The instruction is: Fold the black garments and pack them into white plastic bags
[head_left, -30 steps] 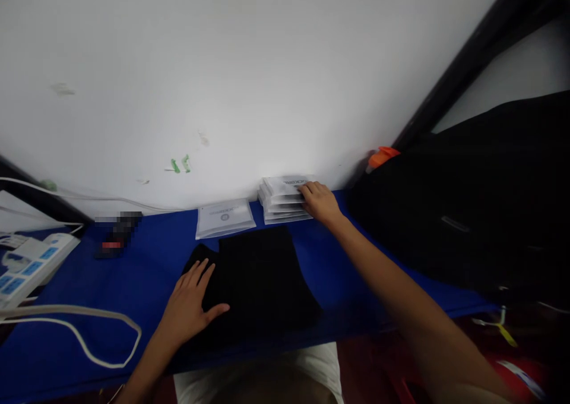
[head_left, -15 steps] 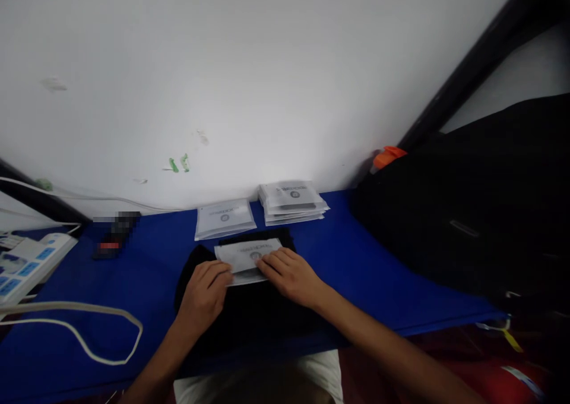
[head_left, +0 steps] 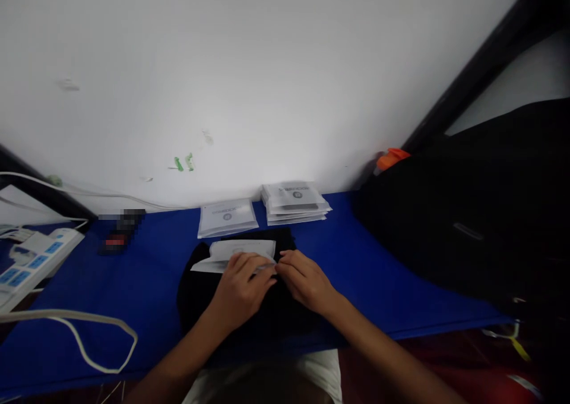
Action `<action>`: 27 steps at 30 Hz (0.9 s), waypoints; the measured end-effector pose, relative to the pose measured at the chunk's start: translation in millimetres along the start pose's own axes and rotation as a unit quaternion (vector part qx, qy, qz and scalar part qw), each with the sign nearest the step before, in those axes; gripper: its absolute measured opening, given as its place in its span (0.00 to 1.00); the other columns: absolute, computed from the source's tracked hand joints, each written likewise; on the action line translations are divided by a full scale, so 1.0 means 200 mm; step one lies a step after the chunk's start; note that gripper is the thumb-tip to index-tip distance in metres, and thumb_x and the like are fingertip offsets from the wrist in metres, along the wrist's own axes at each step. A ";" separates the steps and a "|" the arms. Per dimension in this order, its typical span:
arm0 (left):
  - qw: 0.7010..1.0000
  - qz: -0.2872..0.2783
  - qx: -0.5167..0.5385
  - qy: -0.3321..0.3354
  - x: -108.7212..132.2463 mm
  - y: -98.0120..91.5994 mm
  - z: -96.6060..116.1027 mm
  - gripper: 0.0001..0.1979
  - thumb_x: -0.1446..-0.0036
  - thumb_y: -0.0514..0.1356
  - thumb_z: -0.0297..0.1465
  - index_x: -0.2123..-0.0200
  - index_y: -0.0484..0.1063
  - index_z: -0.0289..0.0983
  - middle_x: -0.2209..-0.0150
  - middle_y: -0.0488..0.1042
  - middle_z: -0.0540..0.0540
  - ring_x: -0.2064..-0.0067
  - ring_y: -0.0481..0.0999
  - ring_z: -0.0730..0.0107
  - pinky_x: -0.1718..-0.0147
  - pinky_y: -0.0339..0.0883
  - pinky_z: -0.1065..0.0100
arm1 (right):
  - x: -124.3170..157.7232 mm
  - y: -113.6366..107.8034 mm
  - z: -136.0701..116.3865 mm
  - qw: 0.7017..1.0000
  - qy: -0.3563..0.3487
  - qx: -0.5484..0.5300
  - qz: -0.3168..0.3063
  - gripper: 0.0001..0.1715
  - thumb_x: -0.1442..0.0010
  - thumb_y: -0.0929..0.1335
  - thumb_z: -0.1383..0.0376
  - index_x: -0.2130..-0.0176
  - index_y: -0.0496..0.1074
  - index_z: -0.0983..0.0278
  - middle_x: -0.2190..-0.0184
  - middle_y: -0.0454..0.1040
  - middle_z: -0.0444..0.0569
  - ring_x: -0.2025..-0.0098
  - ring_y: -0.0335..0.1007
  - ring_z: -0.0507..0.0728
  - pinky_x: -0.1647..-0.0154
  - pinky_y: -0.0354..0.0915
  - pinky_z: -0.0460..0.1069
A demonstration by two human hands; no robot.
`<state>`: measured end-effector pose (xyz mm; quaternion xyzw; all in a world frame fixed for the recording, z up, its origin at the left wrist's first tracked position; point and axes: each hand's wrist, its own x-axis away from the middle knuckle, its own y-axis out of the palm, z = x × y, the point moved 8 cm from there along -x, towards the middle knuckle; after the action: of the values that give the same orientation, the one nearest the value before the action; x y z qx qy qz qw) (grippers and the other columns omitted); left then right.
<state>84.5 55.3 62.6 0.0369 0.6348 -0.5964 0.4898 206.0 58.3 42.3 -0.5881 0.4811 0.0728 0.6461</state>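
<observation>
A frosted, white plastic zip bag (head_left: 243, 248) with a grey printed logo lies tilted over a folded black cloth (head_left: 196, 288) in front of me. My left hand (head_left: 243, 288) grips the bag's near edge with curled fingers, close to its right corner. My right hand (head_left: 307, 280) pinches that same corner, its fingertips almost touching the left ones. The near edge looks bent up, and the fingers hide part of it. Behind it, another printed zip bag (head_left: 228, 217) lies flat. To its right is a stack of similar bags (head_left: 296, 199).
A blue cloth (head_left: 151, 285) covers the table. On the left are a white power strip (head_left: 42, 264), a looped white cable (head_left: 100, 318) and a pixelated dark object (head_left: 122, 232). A large black bag (head_left: 481, 196) fills the right side, near an orange item (head_left: 392, 158).
My left hand has moved right along the bag's near edge and now meets my right hand at the corner. The bag has gone from lying flat to being bent and tilted.
</observation>
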 end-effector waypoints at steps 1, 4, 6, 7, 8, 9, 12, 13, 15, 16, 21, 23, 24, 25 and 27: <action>1.000 0.005 0.009 0.008 -0.02 0.02 0.02 0.05 0.37 0.57 0.25 0.60 0.73 0.37 0.62 0.77 0.45 0.58 0.74 0.64 0.54 0.66 0.60 | -0.02 0.00 -0.01 1.000 0.002 -0.006 0.006 0.13 0.36 0.60 0.75 0.57 0.70 0.65 0.68 0.73 0.51 0.60 0.70 0.57 0.51 0.71 0.56; 1.000 0.022 0.020 0.007 -0.03 0.04 0.03 0.07 0.36 0.55 0.24 0.65 0.71 0.37 0.66 0.77 0.47 0.61 0.73 0.65 0.57 0.65 0.61 | -0.04 0.00 -0.03 1.000 0.013 -0.021 0.014 0.12 0.36 0.60 0.75 0.60 0.70 0.65 0.69 0.73 0.50 0.62 0.69 0.57 0.52 0.70 0.55; 1.000 0.016 0.018 0.004 -0.02 0.05 0.02 0.05 0.35 0.55 0.25 0.64 0.70 0.36 0.66 0.76 0.46 0.61 0.72 0.65 0.57 0.65 0.60 | -0.04 0.00 -0.03 0.999 0.021 -0.023 0.018 0.11 0.36 0.61 0.74 0.61 0.70 0.65 0.70 0.73 0.50 0.62 0.68 0.57 0.54 0.70 0.54; 1.000 0.011 0.015 0.005 -0.02 0.05 0.02 0.05 0.35 0.55 0.25 0.63 0.70 0.36 0.66 0.76 0.46 0.61 0.72 0.64 0.58 0.65 0.60 | -0.04 0.00 -0.03 0.999 0.025 -0.021 0.019 0.10 0.36 0.61 0.74 0.62 0.70 0.65 0.70 0.73 0.51 0.62 0.68 0.57 0.56 0.70 0.53; 1.000 0.007 0.009 0.007 -0.01 0.06 0.02 0.05 0.35 0.55 0.26 0.63 0.69 0.36 0.66 0.76 0.46 0.61 0.72 0.64 0.58 0.65 0.60 | -0.04 0.00 -0.03 0.999 0.026 -0.020 0.018 0.10 0.36 0.61 0.74 0.62 0.70 0.65 0.70 0.73 0.51 0.62 0.68 0.57 0.57 0.70 0.53; 1.000 0.005 0.002 0.008 -0.01 0.05 0.02 0.05 0.35 0.54 0.25 0.63 0.69 0.36 0.66 0.75 0.45 0.61 0.72 0.64 0.58 0.65 0.60 | -0.04 0.01 -0.03 0.999 0.023 -0.021 0.017 0.11 0.37 0.61 0.75 0.62 0.70 0.65 0.70 0.73 0.50 0.62 0.68 0.57 0.57 0.69 0.53; 1.000 0.017 -0.023 0.006 0.00 0.01 -0.03 0.06 0.36 0.53 0.22 0.65 0.68 0.36 0.68 0.74 0.45 0.62 0.72 0.63 0.59 0.66 0.60 | -0.03 -0.01 -0.01 0.999 0.011 -0.022 0.020 0.11 0.37 0.61 0.76 0.62 0.70 0.65 0.70 0.73 0.50 0.63 0.67 0.57 0.58 0.68 0.53; 0.999 0.024 -0.032 0.002 0.01 -0.03 -0.06 0.06 0.36 0.53 0.22 0.64 0.68 0.36 0.68 0.74 0.45 0.61 0.72 0.63 0.58 0.66 0.60 | -0.03 -0.03 0.02 0.999 0.015 -0.018 0.029 0.10 0.37 0.62 0.76 0.62 0.70 0.64 0.70 0.73 0.50 0.63 0.68 0.57 0.58 0.68 0.53; 0.998 0.038 -0.049 -0.014 0.07 -0.10 -0.16 0.06 0.37 0.53 0.21 0.63 0.68 0.36 0.67 0.74 0.45 0.61 0.72 0.63 0.58 0.67 0.60 | 0.01 -0.10 0.10 0.997 0.042 -0.004 0.060 0.09 0.37 0.63 0.74 0.61 0.70 0.64 0.69 0.73 0.50 0.63 0.68 0.57 0.60 0.68 0.53; 0.997 0.044 -0.060 -0.030 0.11 -0.14 -0.22 0.06 0.37 0.53 0.22 0.63 0.68 0.36 0.66 0.74 0.45 0.60 0.72 0.62 0.57 0.67 0.60 | 0.03 -0.14 0.15 0.996 0.060 0.000 0.073 0.08 0.36 0.64 0.74 0.61 0.70 0.63 0.69 0.73 0.49 0.63 0.69 0.57 0.60 0.68 0.54; 0.995 -0.008 -0.043 -0.084 0.28 -0.21 -0.36 0.06 0.36 0.54 0.22 0.62 0.68 0.38 0.66 0.72 0.46 0.60 0.71 0.63 0.57 0.68 0.60 | 0.16 -0.22 0.29 0.989 0.129 -0.019 0.074 0.06 0.36 0.65 0.71 0.61 0.71 0.61 0.69 0.73 0.48 0.64 0.71 0.58 0.61 0.69 0.54; 0.996 -0.020 -0.021 -0.088 0.29 -0.19 -0.33 0.03 0.37 0.56 0.25 0.61 0.67 0.38 0.65 0.72 0.46 0.59 0.72 0.64 0.57 0.68 0.61 | 0.19 -0.19 0.29 0.989 0.135 -0.040 0.048 0.06 0.35 0.65 0.70 0.61 0.71 0.61 0.69 0.74 0.48 0.63 0.71 0.58 0.62 0.69 0.53; 0.996 -0.016 -0.014 -0.088 0.28 -0.17 -0.31 0.02 0.37 0.58 0.27 0.60 0.67 0.38 0.64 0.72 0.45 0.58 0.72 0.63 0.58 0.69 0.61 | 0.20 -0.17 0.28 0.990 0.130 -0.051 0.030 0.06 0.35 0.65 0.70 0.60 0.71 0.61 0.69 0.74 0.48 0.63 0.71 0.58 0.62 0.69 0.53; 0.996 -0.010 -0.013 -0.086 0.26 -0.15 -0.29 0.05 0.37 0.59 0.30 0.58 0.68 0.37 0.62 0.72 0.43 0.58 0.72 0.62 0.58 0.69 0.61 | 0.20 -0.14 0.26 0.991 0.122 -0.060 0.012 0.06 0.35 0.65 0.70 0.59 0.71 0.61 0.68 0.74 0.48 0.63 0.70 0.57 0.62 0.69 0.54; 0.997 -0.016 -0.021 -0.071 0.21 -0.10 -0.24 0.11 0.38 0.61 0.34 0.55 0.68 0.36 0.59 0.73 0.41 0.57 0.73 0.60 0.58 0.70 0.60 | 0.20 -0.12 0.24 0.992 0.105 -0.067 -0.014 0.07 0.35 0.64 0.71 0.58 0.71 0.62 0.67 0.74 0.49 0.62 0.70 0.57 0.61 0.70 0.54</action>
<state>22.3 64.7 39.6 -0.0257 0.6115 -0.5917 0.5247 267.6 72.3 23.4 -0.6407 0.5325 0.0336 0.5521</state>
